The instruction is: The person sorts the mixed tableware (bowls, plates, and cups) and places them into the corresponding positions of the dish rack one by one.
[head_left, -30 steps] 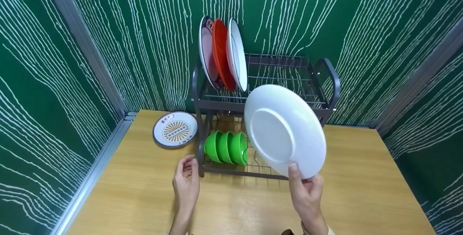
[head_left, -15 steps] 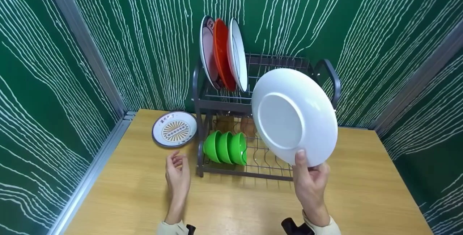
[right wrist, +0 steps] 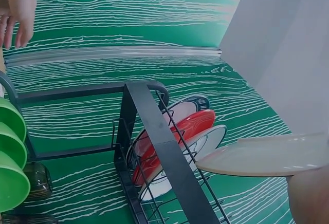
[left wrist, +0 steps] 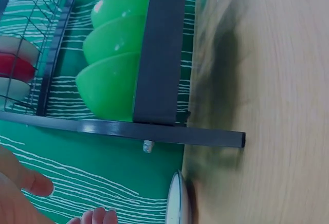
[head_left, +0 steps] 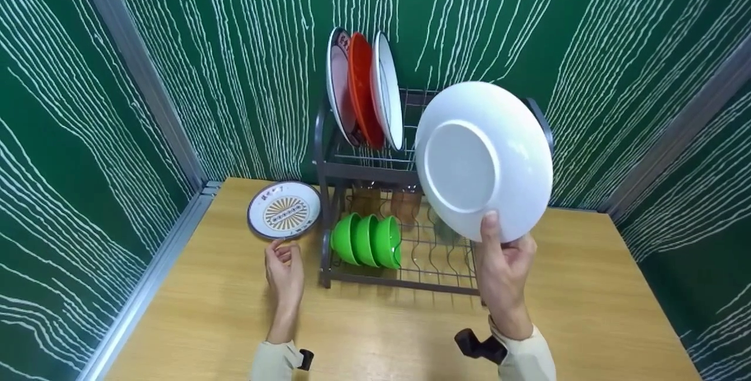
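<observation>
My right hand [head_left: 506, 269] pinches the lower edge of a large white plate [head_left: 463, 167], thumb on its underside, which faces the head camera. The plate is held up in front of the right part of the dish rack [head_left: 369, 172], covering some of it. On the rack's upper tier a patterned plate [head_left: 339, 87], a red plate [head_left: 365, 93] and a white plate [head_left: 387, 93] stand on edge at the left. My left hand [head_left: 285, 275], holding nothing, has loosely bent fingers just in front of a small patterned plate [head_left: 284, 209] lying on the table.
Several green bowls [head_left: 365, 240] stand tipped on edge at the lower tier's left. Brownish glasses [head_left: 405, 205] sit behind them. The rack stands on a wooden table [head_left: 387, 340] against green walls [head_left: 258, 64] with white lines.
My right hand has lifted the white plate upward and slightly right. The left hand has shifted left and forward, nearer the small patterned plate. The dishes on the rack have not moved.
</observation>
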